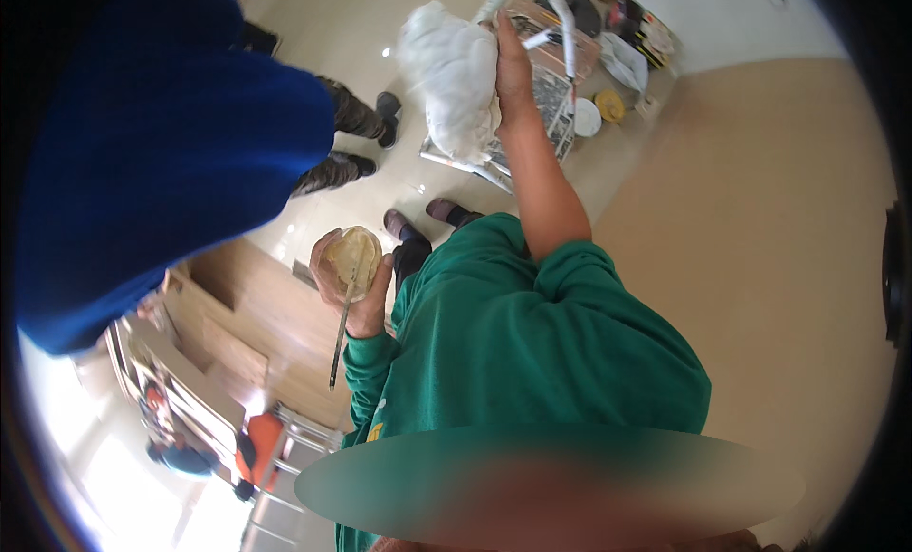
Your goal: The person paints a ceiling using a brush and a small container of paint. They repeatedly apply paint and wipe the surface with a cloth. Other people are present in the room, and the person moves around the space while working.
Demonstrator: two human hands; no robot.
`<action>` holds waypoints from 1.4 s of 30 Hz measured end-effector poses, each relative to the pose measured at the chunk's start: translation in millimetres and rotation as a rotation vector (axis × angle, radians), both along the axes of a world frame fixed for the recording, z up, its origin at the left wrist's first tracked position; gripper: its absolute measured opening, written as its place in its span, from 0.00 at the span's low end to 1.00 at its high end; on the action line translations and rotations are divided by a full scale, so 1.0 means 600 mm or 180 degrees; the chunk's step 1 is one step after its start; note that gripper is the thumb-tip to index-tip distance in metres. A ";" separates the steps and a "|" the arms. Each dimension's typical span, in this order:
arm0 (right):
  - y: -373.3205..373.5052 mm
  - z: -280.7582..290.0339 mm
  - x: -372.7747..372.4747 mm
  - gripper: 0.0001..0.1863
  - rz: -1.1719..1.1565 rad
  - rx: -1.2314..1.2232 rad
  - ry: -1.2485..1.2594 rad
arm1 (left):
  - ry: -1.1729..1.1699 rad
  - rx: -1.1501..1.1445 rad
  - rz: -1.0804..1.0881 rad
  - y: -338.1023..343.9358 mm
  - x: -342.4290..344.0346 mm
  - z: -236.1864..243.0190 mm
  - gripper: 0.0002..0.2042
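My left hand [373, 310] is wrapped round a small pale-yellow tub [366, 240], held from below and at the sides. A thin dark-handled paintbrush or stick [340, 343] leans in the tub, its long end sticking out over the rim. Stretched far forward, my right hand [514, 72] grips a large, soft white bundle [448, 86], which looks like a bunched cloth or wadding. Its fingers lie mostly behind the bundle, with part of the hand showing along the right side.
Close on the left stands a person in a blue top [180, 162]. Beyond my right hand are a paint-spattered step platform [553, 101], a white round lid [587, 118] and a yellow container [609, 105]. A tan wall [750, 267] rises at right; a metal ladder [309, 430] stands lower left.
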State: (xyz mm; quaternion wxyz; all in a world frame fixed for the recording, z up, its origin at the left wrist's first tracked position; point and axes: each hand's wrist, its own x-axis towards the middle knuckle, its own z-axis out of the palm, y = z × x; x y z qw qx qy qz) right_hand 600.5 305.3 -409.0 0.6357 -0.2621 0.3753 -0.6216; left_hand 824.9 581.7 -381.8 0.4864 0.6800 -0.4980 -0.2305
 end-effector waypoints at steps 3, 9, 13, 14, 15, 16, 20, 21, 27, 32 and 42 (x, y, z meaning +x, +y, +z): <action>0.051 -0.049 -0.010 0.19 -0.0036 -0.0438 0.0497 | 0.0100 -0.0155 -0.0468 -0.046 0.043 -0.011 0.38; 0.124 -0.061 0.037 0.24 0.0000 0.0538 0.1244 | 0.0259 -0.0333 -0.1219 -0.130 0.119 -0.028 0.38; 0.151 -0.009 0.055 0.25 -0.0233 0.0451 0.2418 | 0.0259 -0.0271 -0.1706 -0.165 0.135 -0.021 0.39; 0.152 0.002 0.058 0.26 -0.0293 0.0420 0.2602 | 0.0160 -0.0251 -0.1775 -0.174 0.136 -0.019 0.39; 0.156 0.010 0.063 0.30 -0.0330 0.0615 0.2866 | 0.0250 -0.0175 -0.1898 -0.181 0.138 -0.015 0.39; 0.156 0.015 0.068 0.30 -0.0344 0.0618 0.3052 | 0.0343 -0.0113 -0.2004 -0.190 0.137 -0.014 0.39; 0.161 0.019 0.090 0.29 -0.0046 0.0499 0.3921 | 0.0485 -0.0090 -0.2117 -0.223 0.140 -0.010 0.37; 0.169 0.018 0.096 0.28 0.0181 0.0618 0.4177 | 0.0415 -0.0077 -0.2094 -0.231 0.144 -0.009 0.37; 0.220 -0.006 0.125 0.23 -0.0124 0.0964 0.4189 | 0.0684 -0.0054 -0.2333 -0.285 0.155 -0.001 0.39; 0.210 -0.035 0.158 0.25 -0.0941 0.1025 0.3967 | 0.0743 0.0086 -0.2711 -0.306 0.184 0.002 0.37; 0.174 0.076 0.205 0.30 -0.1902 0.2496 0.3799 | 0.0577 0.0262 -0.3400 -0.500 0.239 0.086 0.37</action>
